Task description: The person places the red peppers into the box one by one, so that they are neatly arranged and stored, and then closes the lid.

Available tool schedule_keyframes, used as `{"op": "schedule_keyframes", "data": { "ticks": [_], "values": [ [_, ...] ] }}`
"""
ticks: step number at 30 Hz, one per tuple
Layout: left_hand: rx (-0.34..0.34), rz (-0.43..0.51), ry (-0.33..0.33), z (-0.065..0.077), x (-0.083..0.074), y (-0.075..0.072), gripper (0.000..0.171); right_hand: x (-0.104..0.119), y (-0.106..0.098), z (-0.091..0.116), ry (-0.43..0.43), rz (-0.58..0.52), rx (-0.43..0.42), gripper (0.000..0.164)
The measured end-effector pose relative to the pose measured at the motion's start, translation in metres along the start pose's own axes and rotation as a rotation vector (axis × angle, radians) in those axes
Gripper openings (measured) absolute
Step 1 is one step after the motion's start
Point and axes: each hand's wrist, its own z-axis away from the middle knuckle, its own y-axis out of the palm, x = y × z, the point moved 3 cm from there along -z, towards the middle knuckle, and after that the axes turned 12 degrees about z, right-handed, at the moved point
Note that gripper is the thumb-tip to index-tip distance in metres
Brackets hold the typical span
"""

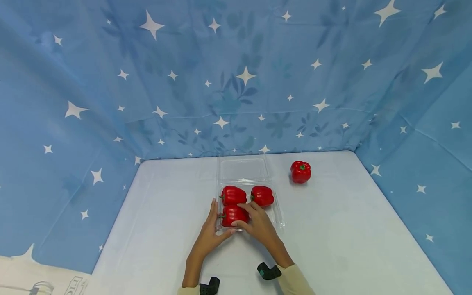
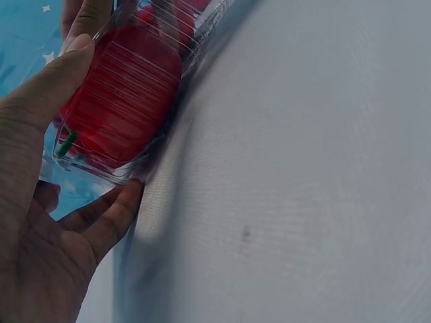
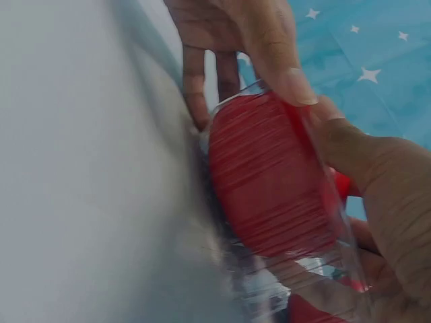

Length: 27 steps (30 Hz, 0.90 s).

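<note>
A clear plastic clamshell box (image 1: 275, 207) lies with its lid (image 1: 243, 169) folded back, holding three red bell peppers. Two lie stacked on the left, the far-left bell pepper (image 1: 233, 195) and the near-left bell pepper (image 1: 232, 216), stems pointing left; another bell pepper (image 1: 262, 196) lies far right. My right hand (image 1: 258, 223) grips the near-left pepper's right end between thumb and fingers. My left hand (image 1: 210, 237) rests around the box's near-left corner, its straight fingers along the left side and thumb at the near wall (image 2: 124, 94).
A fourth red bell pepper (image 1: 300, 172) stands upright on the white table (image 1: 350, 221), right of the lid. A blue star-patterned curtain (image 1: 243, 98) encloses the table's back and sides. A printed cloth (image 1: 44, 278) shows at the lower left.
</note>
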Motion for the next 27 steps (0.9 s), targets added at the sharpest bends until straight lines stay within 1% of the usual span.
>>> {"op": "schedule_keyframes", "data": {
  "ticks": [4,7,10,14,18,23,27],
  "values": [
    [-0.001,0.018,0.001,-0.001,0.0,-0.001,0.111,0.0,-0.002,0.0,0.002,0.031,0.03,0.066],
    [0.005,0.03,0.024,-0.002,0.0,-0.001,0.11,0.0,-0.005,0.002,0.002,0.06,0.058,0.068],
    [0.008,0.042,0.029,-0.002,0.002,0.0,0.11,0.001,-0.007,0.004,-0.004,0.075,0.077,0.067],
    [0.01,0.058,0.021,-0.001,0.004,0.002,0.109,0.001,-0.011,0.007,-0.01,0.088,0.072,0.066],
    [0.008,0.06,0.018,-0.001,0.003,0.002,0.109,0.002,-0.012,0.008,-0.011,0.097,0.049,0.066],
    [0.007,0.051,0.017,-0.002,0.002,0.002,0.11,0.001,-0.013,0.008,-0.009,0.122,0.027,0.065],
    [0.009,0.033,0.005,-0.002,0.003,0.001,0.11,-0.001,-0.012,0.007,-0.012,0.136,0.036,0.064]
  ]
}}
